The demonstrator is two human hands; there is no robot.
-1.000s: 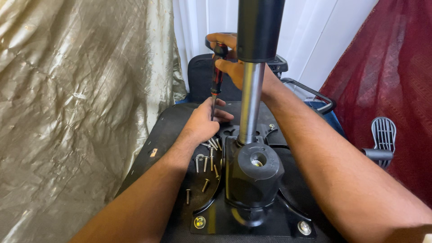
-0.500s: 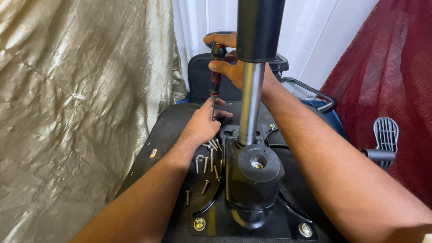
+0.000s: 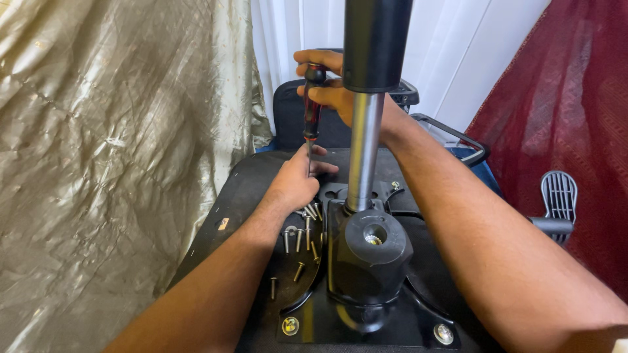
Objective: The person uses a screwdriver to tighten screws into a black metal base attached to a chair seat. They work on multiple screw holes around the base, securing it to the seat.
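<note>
Red-and-black-handled screwdriver (image 3: 311,104) stands gripped by right hand (image 3: 330,85), left hand (image 3: 297,183) pinching its tip; loose silver screws (image 3: 298,238) remain undriven nearby.

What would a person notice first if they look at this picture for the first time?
First, the tall gas column rising at centre from a black chair mechanism. Behind it, the right hand grips a red-and-black screwdriver by the handle, while the left hand steadies its shaft lower down. Loose screws lie scattered left of the mechanism.
</note>
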